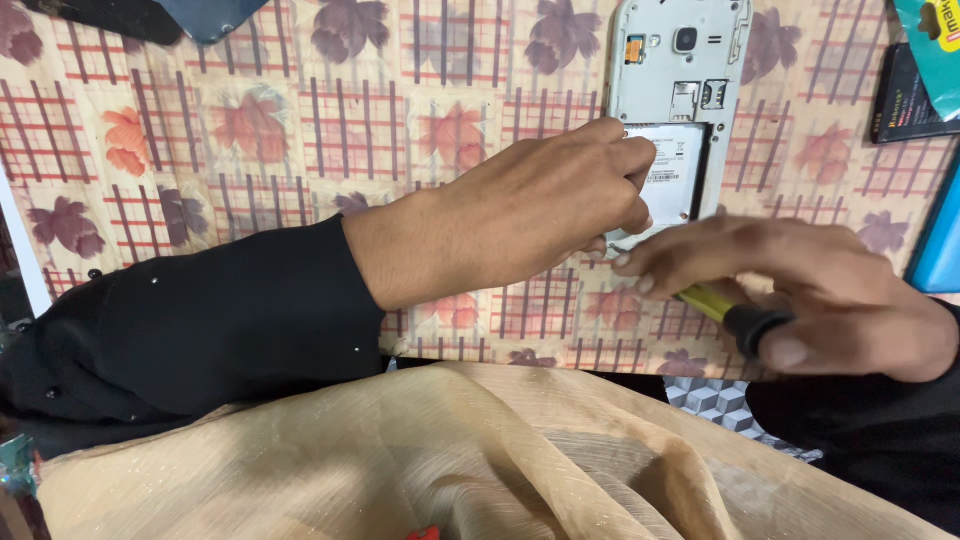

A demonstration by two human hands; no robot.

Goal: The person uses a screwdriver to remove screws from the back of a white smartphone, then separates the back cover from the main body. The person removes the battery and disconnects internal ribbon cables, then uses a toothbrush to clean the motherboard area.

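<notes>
A white phone (680,70) lies face down with its back cover off, showing the empty battery bay, card slots and camera. My left hand (560,195) reaches across from the left and rests on the phone's lower left edge, fingers curled against it. My right hand (800,285) comes in from the right, gripping a screwdriver with a yellow shaft and black cap (735,312). Its tip points toward the phone's bottom corner and is hidden behind my fingers.
A tablecloth with leaf and grid pattern (300,120) covers the table. A black battery (905,100) lies at the right, beside a blue object (940,250). Dark items (150,15) sit at the top left. Beige fabric (450,460) covers my lap.
</notes>
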